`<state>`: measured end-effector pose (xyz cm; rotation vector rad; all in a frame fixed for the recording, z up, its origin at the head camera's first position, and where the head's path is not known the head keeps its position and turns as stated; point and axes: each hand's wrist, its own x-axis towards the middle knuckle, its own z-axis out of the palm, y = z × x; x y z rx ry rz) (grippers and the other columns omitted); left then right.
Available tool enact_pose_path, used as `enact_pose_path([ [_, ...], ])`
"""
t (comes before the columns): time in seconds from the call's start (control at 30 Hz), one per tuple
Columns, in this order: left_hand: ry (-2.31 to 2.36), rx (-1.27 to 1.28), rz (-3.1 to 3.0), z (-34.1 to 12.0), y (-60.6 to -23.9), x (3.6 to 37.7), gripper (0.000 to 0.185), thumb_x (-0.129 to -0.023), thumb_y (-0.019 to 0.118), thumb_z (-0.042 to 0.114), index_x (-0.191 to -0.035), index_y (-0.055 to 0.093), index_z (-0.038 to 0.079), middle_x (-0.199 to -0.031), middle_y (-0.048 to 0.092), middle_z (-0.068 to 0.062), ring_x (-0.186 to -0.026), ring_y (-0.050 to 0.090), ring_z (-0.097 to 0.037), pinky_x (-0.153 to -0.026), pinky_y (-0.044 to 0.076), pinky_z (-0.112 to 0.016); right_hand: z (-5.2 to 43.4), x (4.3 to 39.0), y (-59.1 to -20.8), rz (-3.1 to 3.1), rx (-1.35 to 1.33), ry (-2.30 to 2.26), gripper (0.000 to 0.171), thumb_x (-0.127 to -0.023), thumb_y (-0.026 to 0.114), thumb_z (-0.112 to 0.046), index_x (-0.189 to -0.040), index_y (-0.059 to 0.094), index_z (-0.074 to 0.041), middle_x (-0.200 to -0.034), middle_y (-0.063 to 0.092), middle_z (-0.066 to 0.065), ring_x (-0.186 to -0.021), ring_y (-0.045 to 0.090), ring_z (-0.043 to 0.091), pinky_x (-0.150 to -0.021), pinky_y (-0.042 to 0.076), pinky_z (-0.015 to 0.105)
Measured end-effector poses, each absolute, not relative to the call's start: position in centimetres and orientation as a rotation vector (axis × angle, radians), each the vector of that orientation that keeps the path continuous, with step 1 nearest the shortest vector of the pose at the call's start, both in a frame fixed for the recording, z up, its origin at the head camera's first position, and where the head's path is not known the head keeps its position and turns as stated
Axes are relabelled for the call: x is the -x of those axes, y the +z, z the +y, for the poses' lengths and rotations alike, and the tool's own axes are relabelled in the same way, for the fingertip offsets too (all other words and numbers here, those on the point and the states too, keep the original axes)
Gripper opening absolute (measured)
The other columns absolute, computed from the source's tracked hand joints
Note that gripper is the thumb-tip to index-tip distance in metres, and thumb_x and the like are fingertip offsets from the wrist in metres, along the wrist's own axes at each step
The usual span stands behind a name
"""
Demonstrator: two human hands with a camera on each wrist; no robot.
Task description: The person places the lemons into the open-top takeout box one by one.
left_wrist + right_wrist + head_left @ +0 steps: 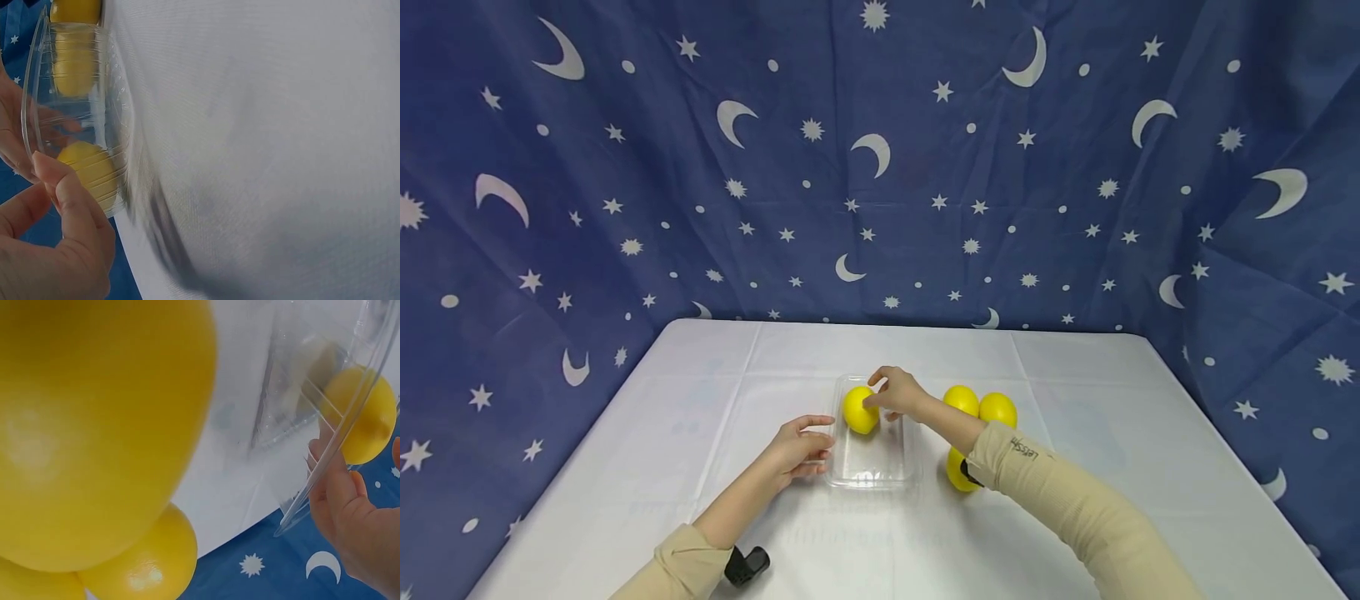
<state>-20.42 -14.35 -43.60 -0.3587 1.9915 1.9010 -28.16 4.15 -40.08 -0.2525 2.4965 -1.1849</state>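
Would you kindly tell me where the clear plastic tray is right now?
In the head view, the clear plastic tray sits mid-table on the white cloth, between the left hand and three loose yellow lemons on its right.

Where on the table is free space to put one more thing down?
The white table is bare right of the three loose lemons, behind the clear tray, and left of the left hand. It is crowded around the tray, where the right hand touches a lemon.
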Motion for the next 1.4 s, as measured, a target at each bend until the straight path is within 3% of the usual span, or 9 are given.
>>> enact_pose_path([
  [0.3, 1.903, 0.382, 2.002, -14.3, -43.8, 20.5, 0.041, -0.088, 0.059, 0.002, -0.128, 0.050, 0.004, -0.080, 0.056, -0.001, -0.062, 0.055, -0.008, -0.052, 0.054, -0.019, 4.8, 28.1, -40.3, 2.518, 0.304, -1.216, 0.031, -0.084, 0.069, -0.008, -0.112, 0.059, 0.000, -0.090, 0.057, 0.012, -0.077, 0.060, 0.028, -0.068, 0.060, 0.037],
  [0.57, 1.901, 0.376, 2.012, -14.1, -43.9, 20.4, 0.041, -0.087, 0.059, 0.002, -0.128, 0.050, 0.004, -0.082, 0.056, -0.003, -0.062, 0.055, -0.008, -0.052, 0.054, -0.018, 5.7, 27.6, -40.1, 2.502, 0.331, -1.338, 0.026, -0.085, 0.066, -0.006, -0.109, 0.061, 0.003, -0.093, 0.059, 0.015, -0.087, 0.061, 0.036, -0.069, 0.060, 0.040],
  [0.87, 1.911, 0.359, 1.988, -14.2, -44.0, 20.3, 0.043, -0.088, 0.059, 0.003, -0.130, 0.048, 0.004, -0.086, 0.057, -0.004, -0.062, 0.055, -0.008, -0.052, 0.055, -0.018, 6.8, 27.6, -40.1, 2.389, 0.333, -1.502, 0.025, -0.088, 0.062, -0.006, -0.111, 0.060, 0.004, -0.099, 0.062, 0.016, -0.089, 0.063, 0.031, -0.072, 0.060, 0.038],
  [1.13, 1.901, 0.367, 2.001, -14.3, -43.9, 20.4, 0.044, -0.088, 0.059, 0.003, -0.130, 0.049, 0.004, -0.084, 0.057, -0.003, -0.063, 0.055, -0.008, -0.052, 0.055, -0.018, 8.1, 27.3, -39.2, 2.304, 0.331, -1.617, 0.026, -0.091, 0.059, -0.006, -0.115, 0.058, 0.004, -0.105, 0.061, 0.020, -0.093, 0.063, 0.035, -0.074, 0.060, 0.037],
  [1.4, 1.909, 0.365, 1.993, -14.1, -43.9, 20.3, 0.044, -0.088, 0.059, 0.003, -0.131, 0.048, 0.003, -0.088, 0.059, -0.005, -0.064, 0.056, -0.008, -0.053, 0.054, -0.018, 9.2, 25.9, -38.6, 2.240, 0.317, -1.640, 0.027, -0.091, 0.059, -0.007, -0.116, 0.057, 0.003, -0.108, 0.062, 0.017, -0.089, 0.063, 0.024, -0.076, 0.060, 0.038],
])
